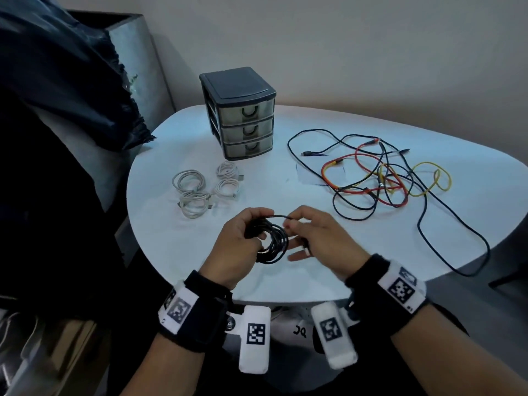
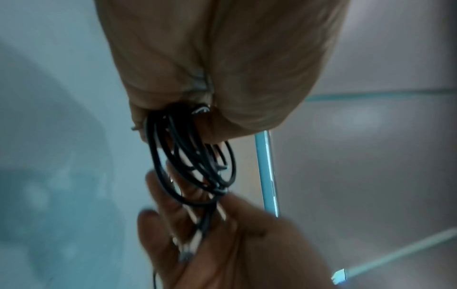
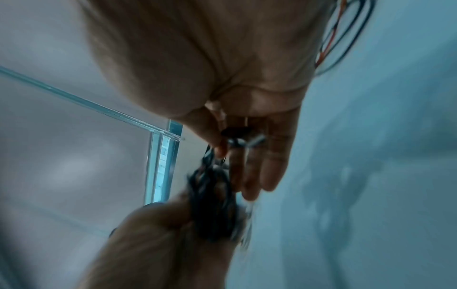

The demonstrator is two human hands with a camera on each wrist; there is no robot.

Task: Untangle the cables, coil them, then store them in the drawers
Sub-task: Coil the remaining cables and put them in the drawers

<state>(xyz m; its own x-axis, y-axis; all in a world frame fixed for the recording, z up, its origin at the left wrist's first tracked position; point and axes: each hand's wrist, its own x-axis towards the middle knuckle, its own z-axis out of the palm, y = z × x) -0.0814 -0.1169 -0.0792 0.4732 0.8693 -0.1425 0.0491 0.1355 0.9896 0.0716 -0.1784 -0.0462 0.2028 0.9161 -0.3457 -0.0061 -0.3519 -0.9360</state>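
the left hand has its fingers curled round one side of a black cable coil, gripping the bundled loops just above the near edge of the table. the right hand pinches the loose end of the same cable between thumb and forefinger at the top of the coil, with its other fingers lying straighter beneath the loops. in the left wrist view the coil hangs in several loops out of the closed fist, and a connector end lies across the right palm; the right wrist view is too blurred to tell more than the dark bundle between the two hands.

beyond the left hand, four white coiled cables lie close together on the table, already wound. behind them stands a small dark drawer unit with three translucent drawers, all pushed in. to the right, well apart from the hands, lies a loose tangle of black, red and yellow cables, with one long black strand trailing toward the table's near right edge. both wrists wear dark bands carrying printed square markers. a dark cloth drapes over furniture at the left.
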